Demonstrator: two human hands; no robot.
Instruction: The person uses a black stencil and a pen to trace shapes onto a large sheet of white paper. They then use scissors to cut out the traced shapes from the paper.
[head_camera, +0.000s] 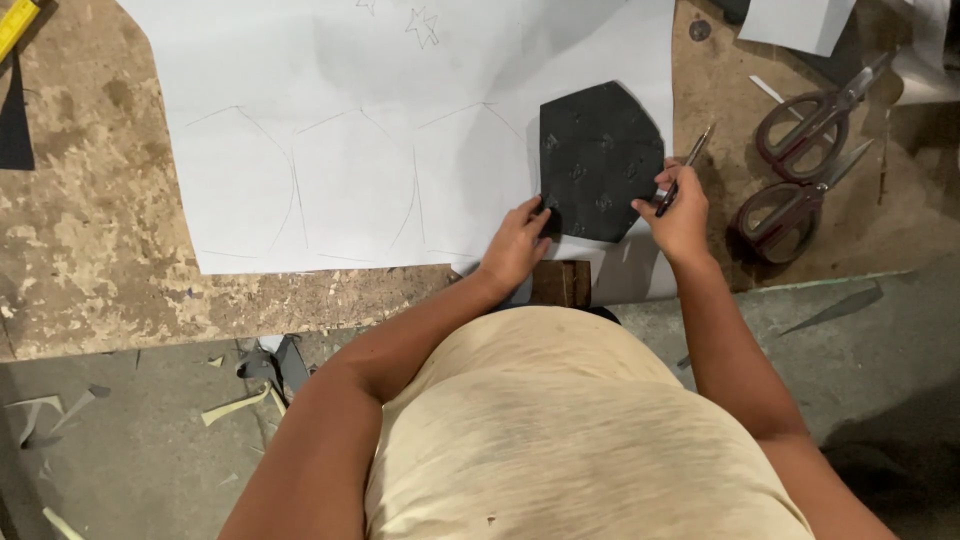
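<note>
Across the worn worktop (90, 230) I see white paper (330, 120), where my left hand (515, 245) presses the black template (600, 160) flat, right of centre, while my right hand (680, 215) pinches a pen (685, 170).

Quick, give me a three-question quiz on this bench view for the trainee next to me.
1. True or false: the black template lies on the white sheet.
2. Which hand holds the pen? A) left hand B) right hand
3. What lies on the worn tabletop to the right of the right hand?

Key:
1. True; the left hand's fingers press on its lower left edge.
2. B.
3. Two pairs of scissors with dark red handles.
</note>
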